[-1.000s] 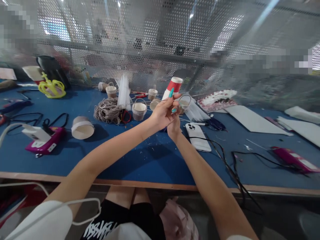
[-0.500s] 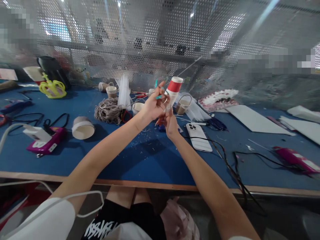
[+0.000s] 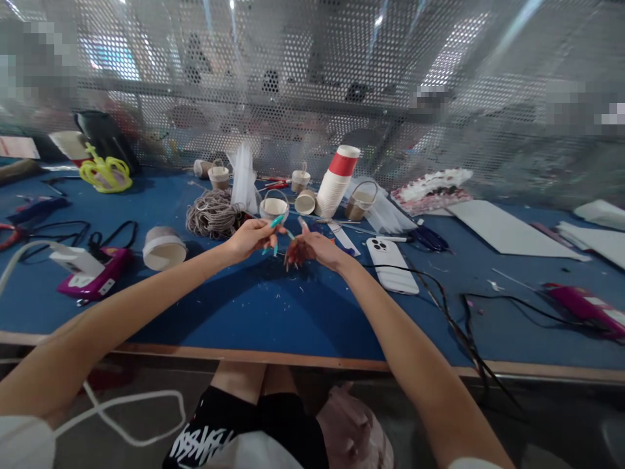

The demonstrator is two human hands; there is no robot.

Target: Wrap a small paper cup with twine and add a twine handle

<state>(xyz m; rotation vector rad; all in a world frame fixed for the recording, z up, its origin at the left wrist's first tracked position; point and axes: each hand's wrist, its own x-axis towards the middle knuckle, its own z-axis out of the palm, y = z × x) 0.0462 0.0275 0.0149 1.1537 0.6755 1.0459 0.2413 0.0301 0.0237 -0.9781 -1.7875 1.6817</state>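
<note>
If it's fingertip work, go light

Left of the cup stack (image 3: 336, 184): rope coil (image 3: 211, 216), then my left hand (image 3: 250, 240), fingers bent, small handled bucket (image 3: 274, 208) just behind, then my right hand (image 3: 313, 249). Can't tell if either's clamped on anything. Steady wrists, tips in sight. Blue tabletop (image 3: 317, 329), clippings scattered to the stack's left-front; perforated screen (image 3: 303, 98) runs behind it.

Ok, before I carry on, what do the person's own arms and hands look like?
Both forearms are bare, with white sleeves at the picture's lower edge. The left hand has long turquoise nails. The right hand shows one pale nail; its others are unclear. Neither wears a glove.
</note>
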